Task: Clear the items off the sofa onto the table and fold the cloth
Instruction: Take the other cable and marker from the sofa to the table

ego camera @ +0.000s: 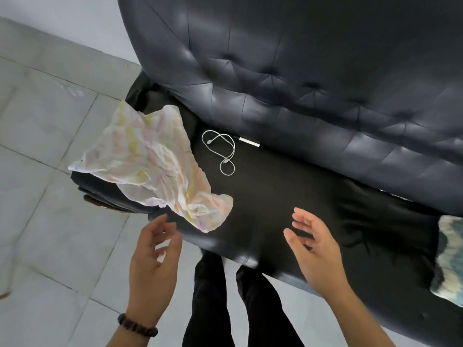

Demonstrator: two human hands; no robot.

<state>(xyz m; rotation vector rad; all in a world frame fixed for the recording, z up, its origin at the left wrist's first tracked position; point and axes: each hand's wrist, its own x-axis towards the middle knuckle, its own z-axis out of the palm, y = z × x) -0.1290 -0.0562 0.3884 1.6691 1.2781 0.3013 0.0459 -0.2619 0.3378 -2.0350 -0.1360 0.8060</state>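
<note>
A crumpled pale cloth (150, 161) with pink and yellow streaks lies on the left end of the black leather sofa (288, 196), partly draped over the armrest. A white cable (221, 151) sits coiled on the seat beside it, and a small white stick-shaped item (249, 141) lies in the crease under the backrest. My left hand (154, 259) hovers open just below the cloth's near corner, over the seat's front edge. My right hand (313, 249) is open above the bare seat, holding nothing.
A green and white patterned cushion or cloth (449, 259) pokes in at the right edge of the seat. Grey tiled floor (50, 221) spreads to the left. My dark-trousered legs (225, 296) stand against the sofa front. No table is in view.
</note>
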